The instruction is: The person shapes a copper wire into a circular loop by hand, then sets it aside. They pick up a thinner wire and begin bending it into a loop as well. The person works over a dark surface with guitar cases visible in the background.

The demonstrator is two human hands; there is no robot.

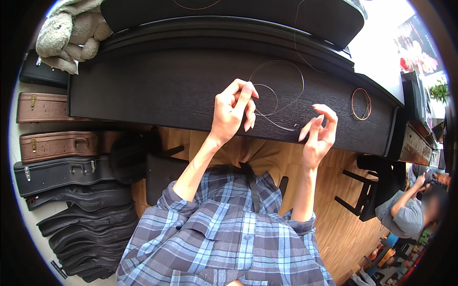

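Observation:
My left hand (pixel 230 110) is closed, with thumb and forefinger pinched on a thin silvery metal instrument string (pixel 303 88). The string curves in loose loops over a black wood-grained surface (pixel 157 86). One end runs out toward the right and carries a small ball end (pixel 296 125). Just right of that end, my right hand (pixel 320 136) is raised with fingers bent and apart, and nothing shows between them. A coiled copper-coloured string (pixel 353 106) lies farther right on the same surface.
Another thin string (pixel 296 45) trails over the raised black ledge at the back. A grey plush toy (pixel 57 35) sits far left. Brown and black instrument cases (pixel 59 145) stand along the left. A black stool (pixel 365 190) and a seated person (pixel 403 214) are at right.

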